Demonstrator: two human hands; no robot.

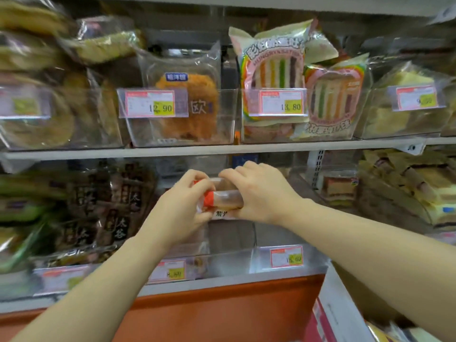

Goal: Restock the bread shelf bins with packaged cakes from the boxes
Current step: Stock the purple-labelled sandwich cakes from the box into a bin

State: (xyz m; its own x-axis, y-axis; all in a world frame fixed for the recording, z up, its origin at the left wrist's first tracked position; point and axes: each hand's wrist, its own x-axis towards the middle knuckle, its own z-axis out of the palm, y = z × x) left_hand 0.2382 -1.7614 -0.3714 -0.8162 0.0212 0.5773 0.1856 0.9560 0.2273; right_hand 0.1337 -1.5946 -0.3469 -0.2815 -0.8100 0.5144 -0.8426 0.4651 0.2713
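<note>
A clear-wrapped packaged cake is gripped at both ends, fingers curled round it, by the left hand and the right hand, and is held above a clear bin on the lower shelf.

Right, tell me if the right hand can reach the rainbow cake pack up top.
Probably not yet: the right hand and left hand both hold a wrapped cake. The rainbow cake pack sits unblocked above.
</note>
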